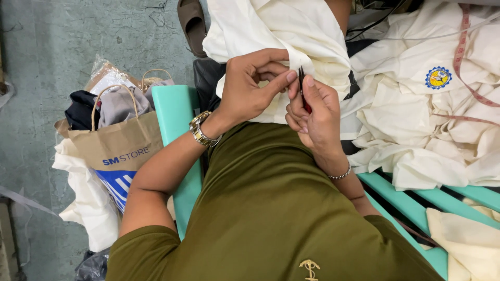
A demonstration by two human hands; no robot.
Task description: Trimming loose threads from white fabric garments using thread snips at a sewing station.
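Left hand (pixel 250 86) pinching cream cloth (pixel 281 31); right hand (pixel 315 112) closed around small dark tool (pixel 301 78). Brown paper bag (pixel 117 145) with blue lettering at left, round blue-yellow badge (pixel 438 77) on garment at right.

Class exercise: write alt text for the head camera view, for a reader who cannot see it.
Seen from above, a person in an olive shirt pinches a fold of cream fabric with the left hand while the right hand works a small dark tool at it. A turquoise bench holds more cream garments; a brown paper bag of clothes stands on the floor.
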